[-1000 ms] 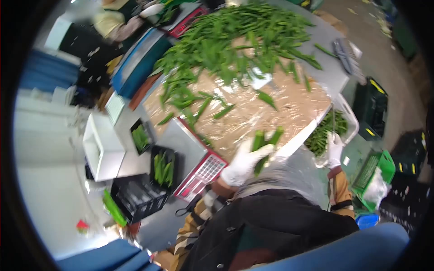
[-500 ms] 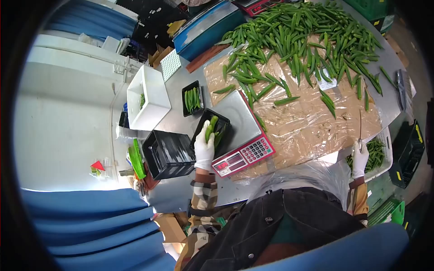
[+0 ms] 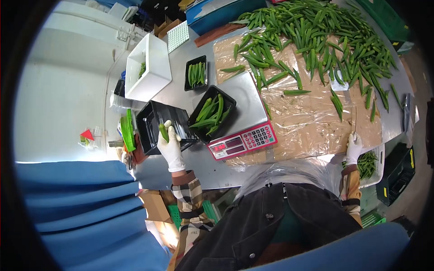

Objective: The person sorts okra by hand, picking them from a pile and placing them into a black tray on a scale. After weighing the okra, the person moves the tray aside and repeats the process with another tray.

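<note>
My gloved left hand (image 3: pixel 170 145) is closed around an okra pod (image 3: pixel 163 132), over the near edge of a stack of black trays (image 3: pixel 156 118). To its right, a black tray with several okra pods (image 3: pixel 208 112) sits tilted on the red digital scale (image 3: pixel 244 140), whose display is lit. My gloved right hand (image 3: pixel 353 148) grips what looks like a thin knife (image 3: pixel 355 118), its narrow blade pointing away from me over the cardboard. Most of the handle is hidden in the glove.
A large heap of okra (image 3: pixel 316 40) covers the far part of the plastic-wrapped cardboard (image 3: pixel 307 122). Another filled black tray (image 3: pixel 196 73) lies beyond the scale. A white foam box (image 3: pixel 151 67) stands at left; a white basket of okra (image 3: pixel 373 167) is beside my right hand.
My left hand has moved left and nearer, out of the tray on the scale, with an okra pod in it. The whole view has shifted slightly; my right hand still holds the knife.
</note>
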The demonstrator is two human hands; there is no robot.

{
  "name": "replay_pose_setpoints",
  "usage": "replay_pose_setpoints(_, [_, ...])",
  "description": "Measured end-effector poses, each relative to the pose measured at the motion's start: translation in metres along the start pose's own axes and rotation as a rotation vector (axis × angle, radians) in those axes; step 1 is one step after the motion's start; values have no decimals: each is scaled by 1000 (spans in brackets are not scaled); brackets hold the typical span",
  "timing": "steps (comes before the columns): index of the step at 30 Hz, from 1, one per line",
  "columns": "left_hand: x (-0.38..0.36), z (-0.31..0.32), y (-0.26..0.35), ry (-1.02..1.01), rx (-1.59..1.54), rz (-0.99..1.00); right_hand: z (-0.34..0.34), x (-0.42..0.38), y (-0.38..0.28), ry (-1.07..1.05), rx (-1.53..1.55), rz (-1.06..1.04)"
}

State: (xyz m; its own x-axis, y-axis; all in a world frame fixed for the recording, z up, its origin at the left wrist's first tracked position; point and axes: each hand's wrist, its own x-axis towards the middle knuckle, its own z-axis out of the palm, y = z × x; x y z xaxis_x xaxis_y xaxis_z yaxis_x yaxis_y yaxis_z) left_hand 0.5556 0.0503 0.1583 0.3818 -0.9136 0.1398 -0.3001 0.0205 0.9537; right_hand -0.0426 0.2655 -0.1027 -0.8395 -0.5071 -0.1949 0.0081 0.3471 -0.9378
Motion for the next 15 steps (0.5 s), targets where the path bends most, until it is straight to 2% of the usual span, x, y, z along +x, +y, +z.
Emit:
replay_pose_setpoints(3, [-4, 7, -1, 46, -12, -1, 12, 8, 13, 96, -73, -116])
replay_pose_setpoints(9, [-7, 27, 1, -109, -28, -24, 3, 4, 6, 16, -197, -26])
replay_pose_setpoints(12, [-4, 47, 0, -179, -76, -30, 3, 13, 34, 80, -168, -214])
replay_pose_setpoints(14, [8, 58, -23, -284, 215, 352, 3, 11, 32, 57, -128, -182])
replay_pose_setpoints(15, [7, 61, -28, -301, 207, 243, 2, 10, 31, 45, -108, -166])
